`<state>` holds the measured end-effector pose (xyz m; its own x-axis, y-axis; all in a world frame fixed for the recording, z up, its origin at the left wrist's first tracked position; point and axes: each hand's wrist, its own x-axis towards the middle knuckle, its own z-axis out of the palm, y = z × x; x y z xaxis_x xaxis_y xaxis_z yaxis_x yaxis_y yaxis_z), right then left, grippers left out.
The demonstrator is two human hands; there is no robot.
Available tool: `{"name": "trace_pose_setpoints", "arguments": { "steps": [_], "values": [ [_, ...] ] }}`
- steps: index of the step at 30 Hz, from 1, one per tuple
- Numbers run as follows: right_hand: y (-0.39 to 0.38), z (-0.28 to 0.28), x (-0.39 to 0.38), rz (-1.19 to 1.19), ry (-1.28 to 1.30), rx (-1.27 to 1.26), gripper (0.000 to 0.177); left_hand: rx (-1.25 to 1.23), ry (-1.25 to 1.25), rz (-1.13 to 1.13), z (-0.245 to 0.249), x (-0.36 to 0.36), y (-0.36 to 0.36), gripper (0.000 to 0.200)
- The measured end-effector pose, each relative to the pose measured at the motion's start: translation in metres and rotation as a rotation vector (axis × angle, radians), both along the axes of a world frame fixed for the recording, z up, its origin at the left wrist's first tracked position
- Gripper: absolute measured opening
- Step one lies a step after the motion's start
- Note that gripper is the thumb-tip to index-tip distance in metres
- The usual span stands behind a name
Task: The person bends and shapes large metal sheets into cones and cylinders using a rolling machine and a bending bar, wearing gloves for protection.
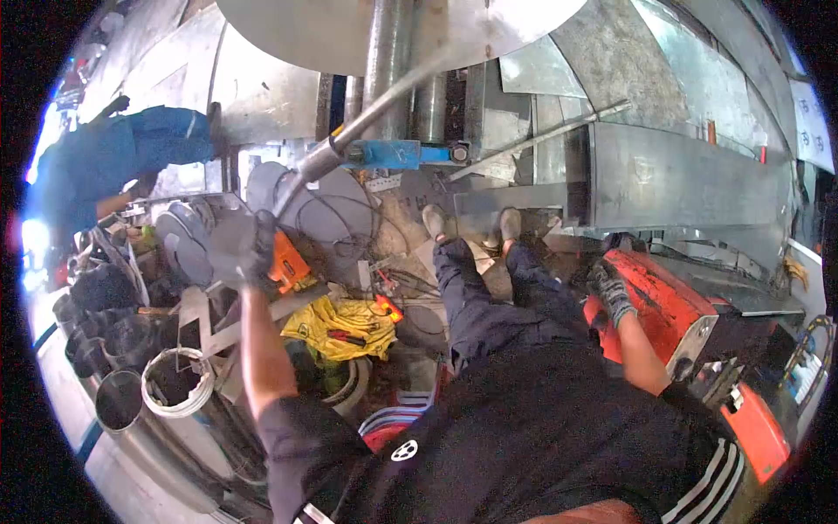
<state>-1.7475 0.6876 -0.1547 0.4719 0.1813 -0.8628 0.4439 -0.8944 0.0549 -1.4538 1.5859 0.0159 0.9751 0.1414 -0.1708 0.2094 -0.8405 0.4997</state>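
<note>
My left hand, in a dark glove, is closed at the lower end of a long metal bar. The bar slants up to the right, past a thicker sleeve, toward a large round metal plate; motion blurs the hand and the bar's far end. My right hand, in a grey glove, rests against the near-left side of a red metal machine housing, its fingers apparently stretched along it. Steel rollers and a blue machine part lie beneath the plate.
A yellow cloth and an orange case lie on the cluttered floor by my feet. Metal tubes stand at the left. Another person in blue bends over at upper left. Sheet metal lies at upper right.
</note>
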Motion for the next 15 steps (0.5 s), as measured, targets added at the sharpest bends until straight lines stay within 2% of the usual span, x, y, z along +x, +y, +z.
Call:
{"name": "trace_pose_setpoints", "arguments": {
  "steps": [1, 2, 4, 5, 8, 9, 10, 11, 12, 14, 15],
  "values": [
    [0.011, 0.016, 0.018, -0.005, 0.05, 0.028, 0.058, -0.195, 0.184, 0.15, 0.002, -0.04, -0.029, 0.023],
    [0.041, 0.054, 0.045, -0.017, 0.083, 0.066, 0.06, -0.356, 0.306, 0.264, -0.001, -0.074, -0.062, 0.024],
    [0.082, 0.112, 0.088, -0.077, 0.107, 0.138, 0.063, -0.658, 0.461, 0.407, 0.008, -0.106, -0.155, 0.026],
    [0.079, 0.095, 0.077, -0.057, 0.064, 0.178, 0.057, -0.796, 0.513, 0.427, 0.018, -0.107, -0.203, 0.027],
    [0.059, 0.033, 0.032, 0.015, -0.04, 0.295, 0.044, -1.15, 0.58, 0.265, 0.056, -0.081, -0.339, 0.034],
    [0.056, 0.018, 0.021, 0.02, -0.076, 0.362, 0.043, -1.118, 0.589, 0.13, 0.047, -0.06, -0.366, 0.037],
    [0.06, 0.008, 0.018, 0.017, -0.124, 0.427, 0.042, -0.65, 0.427, -0.312, 0.008, -0.037, -0.379, 0.037],
    [0.068, 0.01, 0.02, -0.003, -0.136, 0.426, 0.042, -0.551, 0.297, -0.433, -0.006, -0.001, -0.391, 0.037],
    [0.074, 0.025, 0.025, -0.446, -0.027, 0.594, 0.041, -0.441, 0.156, -0.535, -0.02, 0.035, -0.403, 0.036],
    [0.082, 0.055, 0.037, -0.902, 0.078, 0.746, 0.039, -0.517, 0.03, -0.517, -0.026, 0.131, -0.405, 0.042],
    [0.091, 0.071, 0.049, -0.759, 0.103, 0.532, 0.037, -0.581, 0.005, -0.49, -0.022, 0.181, -0.4, 0.046]
  ]
}}
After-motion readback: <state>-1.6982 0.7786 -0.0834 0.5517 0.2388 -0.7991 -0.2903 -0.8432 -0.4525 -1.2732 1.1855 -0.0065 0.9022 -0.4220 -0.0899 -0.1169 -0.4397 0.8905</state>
